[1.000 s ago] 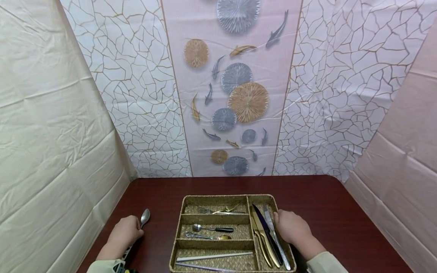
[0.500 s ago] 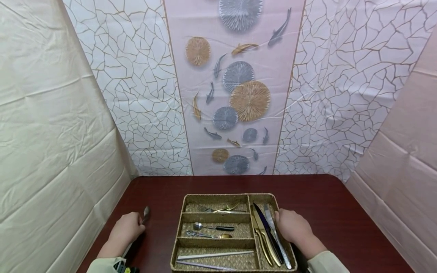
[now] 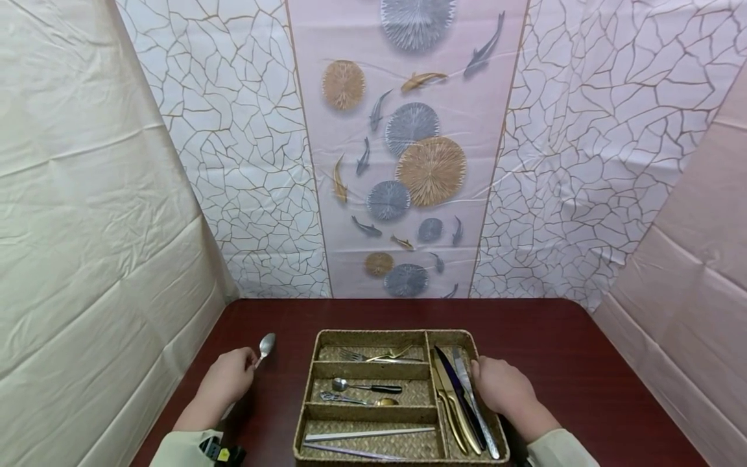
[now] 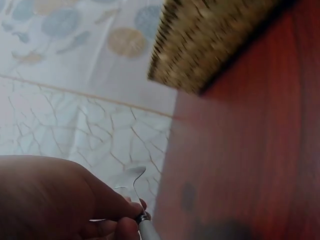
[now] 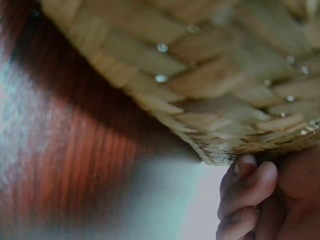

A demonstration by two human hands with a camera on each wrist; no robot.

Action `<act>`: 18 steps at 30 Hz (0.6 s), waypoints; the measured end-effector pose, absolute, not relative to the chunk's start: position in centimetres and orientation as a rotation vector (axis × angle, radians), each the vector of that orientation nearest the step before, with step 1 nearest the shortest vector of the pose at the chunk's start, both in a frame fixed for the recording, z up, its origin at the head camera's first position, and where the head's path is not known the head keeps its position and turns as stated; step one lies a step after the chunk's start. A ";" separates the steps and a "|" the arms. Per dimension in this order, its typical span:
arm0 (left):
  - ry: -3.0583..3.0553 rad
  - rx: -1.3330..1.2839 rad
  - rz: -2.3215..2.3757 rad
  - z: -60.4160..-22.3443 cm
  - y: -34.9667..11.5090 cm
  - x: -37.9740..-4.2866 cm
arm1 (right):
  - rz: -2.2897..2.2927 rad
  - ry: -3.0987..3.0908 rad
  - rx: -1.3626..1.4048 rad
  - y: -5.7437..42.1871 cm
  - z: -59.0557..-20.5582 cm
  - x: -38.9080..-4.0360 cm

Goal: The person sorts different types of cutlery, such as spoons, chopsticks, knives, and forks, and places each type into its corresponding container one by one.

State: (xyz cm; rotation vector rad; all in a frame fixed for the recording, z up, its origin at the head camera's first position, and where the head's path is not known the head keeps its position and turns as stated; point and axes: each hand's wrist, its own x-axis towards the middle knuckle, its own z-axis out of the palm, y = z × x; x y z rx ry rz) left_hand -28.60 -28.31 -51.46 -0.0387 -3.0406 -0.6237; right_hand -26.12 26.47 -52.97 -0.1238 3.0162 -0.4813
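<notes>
My left hand (image 3: 229, 376) pinches a metal spoon (image 3: 266, 346) above the table's left side, its bowl pointing up and away. In the left wrist view the spoon (image 4: 136, 179) shows a thin neck and a pale handle between thumb and fingers. My right hand (image 3: 503, 389) holds the right rim of a woven cutlery tray (image 3: 307, 389). Seen from the right wrist, its curled fingers (image 5: 250, 190) lie against the tray's outer wall. Knives (image 3: 461, 402) fill the right compartment; forks (image 3: 373, 357), small spoons (image 3: 367, 388) and chopsticks (image 3: 370, 434) lie in the left compartments.
The dark red table (image 3: 543, 324) has a patterned cloth (image 3: 403, 194) hanging behind it. Cream cloth (image 3: 105, 259) hangs along the left side, with more at the right. A band with a small dark device (image 3: 220, 451) sits on the left wrist.
My left hand has moved forward and to the right with the spoon, whose bowl has turned and shows more fully. My right hand stays at the tray's rim.
</notes>
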 end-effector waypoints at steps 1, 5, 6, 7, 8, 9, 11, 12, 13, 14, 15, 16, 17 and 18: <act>-3.028 -0.051 -0.636 -51.3 -28.0 -28.6 | -0.477 3.018 -0.126 26.5 -53.0 -26.1; -2.980 -0.109 -0.690 -50.1 -26.8 -28.6 | -0.472 3.028 -0.129 26.6 -53.1 -26.2; -2.969 -0.121 -0.720 -49.7 -26.4 -28.6 | -0.472 3.031 -0.130 26.6 -53.1 -26.3; -2.957 -0.134 -0.749 -49.3 -26.0 -28.5 | -0.473 3.033 -0.131 26.6 -53.1 -26.3; -2.943 -0.152 -0.780 -48.9 -25.6 -28.5 | -0.474 3.032 -0.130 26.6 -53.1 -26.3; -2.929 -0.167 -0.814 -48.4 -25.2 -28.4 | -0.474 3.032 -0.130 26.6 -53.0 -26.3; -2.900 -0.198 -0.888 -47.5 -24.4 -28.3 | -0.478 3.027 -0.129 26.5 -53.0 -26.3; -2.886 -0.211 -0.925 -47.1 -24.0 -28.2 | -0.479 3.022 -0.128 26.6 -52.9 -26.3; -2.875 -0.224 -0.958 -46.7 -23.6 -28.1 | -0.480 3.015 -0.125 26.6 -52.9 -26.3; -2.862 -0.241 -0.991 -46.3 -23.3 -28.0 | -0.480 3.006 -0.122 26.6 -52.9 -26.3; -2.849 -0.254 -1.030 -45.9 -22.9 -27.9 | -0.482 3.001 -0.119 26.6 -52.9 -26.3; -2.836 -0.272 -1.068 -45.6 -22.6 -27.8 | -0.483 2.995 -0.118 26.6 -52.9 -26.3; -2.823 -0.287 -1.111 -45.3 -22.3 -27.7 | -0.486 2.990 -0.115 26.6 -52.9 -26.3; -2.810 -0.311 -1.146 -45.0 -22.0 -27.7 | -0.487 2.986 -0.115 26.6 -52.9 -26.2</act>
